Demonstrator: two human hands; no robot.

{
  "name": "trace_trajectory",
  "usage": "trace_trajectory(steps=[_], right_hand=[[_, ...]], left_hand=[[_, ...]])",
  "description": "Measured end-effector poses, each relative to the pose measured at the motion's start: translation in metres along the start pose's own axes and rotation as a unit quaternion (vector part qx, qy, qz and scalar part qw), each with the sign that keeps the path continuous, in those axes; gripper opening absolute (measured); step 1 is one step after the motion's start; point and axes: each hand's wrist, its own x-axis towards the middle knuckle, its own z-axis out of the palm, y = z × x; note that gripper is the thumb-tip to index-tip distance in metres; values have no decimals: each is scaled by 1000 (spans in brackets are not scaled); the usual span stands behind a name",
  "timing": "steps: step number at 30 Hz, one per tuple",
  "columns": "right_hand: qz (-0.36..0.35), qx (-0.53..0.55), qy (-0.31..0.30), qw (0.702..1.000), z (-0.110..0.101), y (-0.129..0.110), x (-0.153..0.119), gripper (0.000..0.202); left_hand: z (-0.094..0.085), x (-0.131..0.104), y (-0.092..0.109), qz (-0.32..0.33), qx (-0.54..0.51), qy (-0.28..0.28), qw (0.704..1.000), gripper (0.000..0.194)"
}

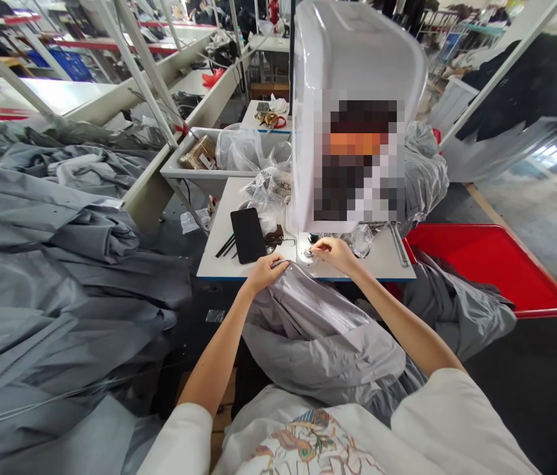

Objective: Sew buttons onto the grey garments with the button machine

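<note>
Thumb and fingers of my left hand pinch the upper edge of a grey garment, whose cloth drapes down over my lap. Just right of it, my right hand has its fingertips pressed together at the small round base of a white machine. Whatever is between those fingertips is too small to make out. The machine's head rises above the base and part of it is pixelated. Left of the hands, a black phone or tablet lies on the white tabletop.
Clear plastic bags lie behind the base. A wrench rests at the table's right edge. A grey tray stands behind the table. Grey cloth is heaped at left; a red tub with grey cloth sits at right.
</note>
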Motion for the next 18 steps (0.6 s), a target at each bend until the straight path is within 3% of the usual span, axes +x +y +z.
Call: trace_trajectory(steps=[7,18], right_hand=[[79,127,-72,986,1,10,5,35],[204,148,-98,963,-7,-7,13,26]], left_hand=[[0,0,-2,2,-11,-4,1000,30],[0,-1,-1,6,-14,-3,1000,29]])
